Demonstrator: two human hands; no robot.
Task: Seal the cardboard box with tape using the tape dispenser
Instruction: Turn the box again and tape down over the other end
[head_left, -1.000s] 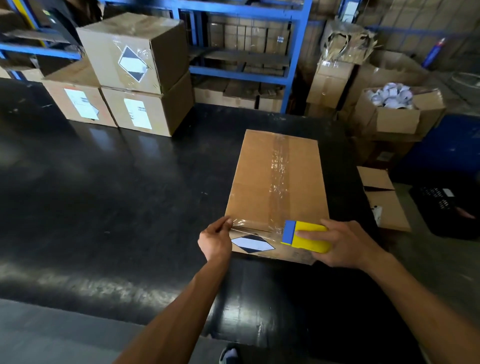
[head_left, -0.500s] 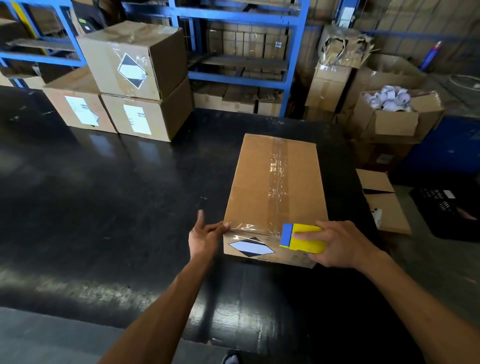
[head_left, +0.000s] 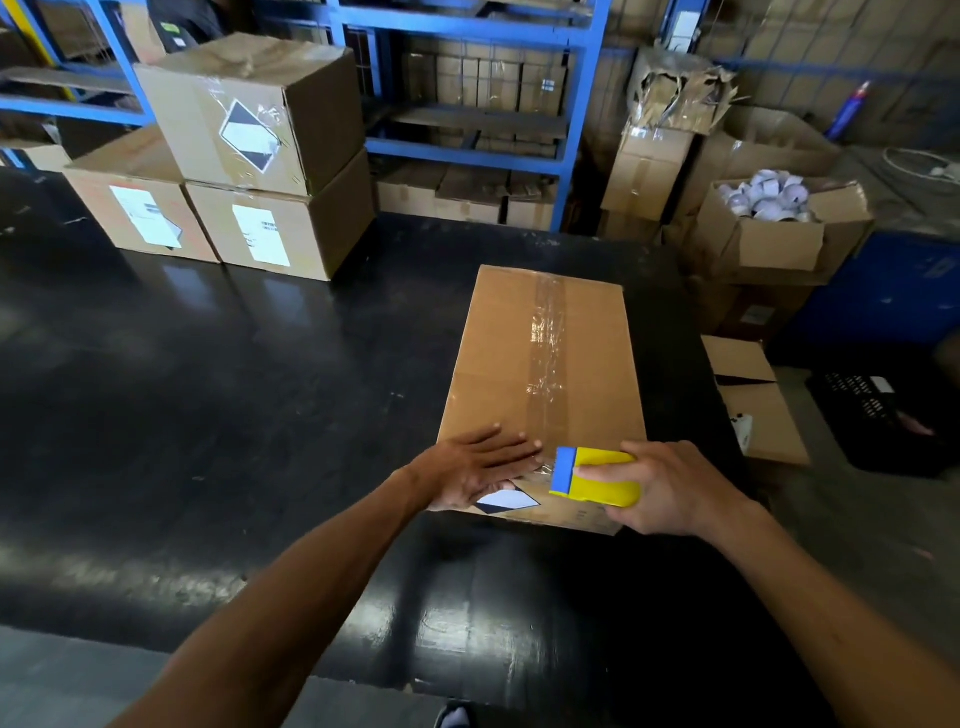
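A taped cardboard box (head_left: 545, 374) sits near the black desk's (head_left: 234, 415) right edge. The left hand (head_left: 480, 467) presses flat on its near end; the right hand (head_left: 660, 488) grips a yellow tape dispenser (head_left: 595, 475) there. Likely next: tear and smooth the tape.

A glossy black table (head_left: 260, 405) carries everything. Near its right edge lies a long cardboard box (head_left: 545, 364), clear tape down its middle — a diamond label on its near face. At the far left sit two labelled cartons (head_left: 218, 218) side by side — a third is stacked on them.
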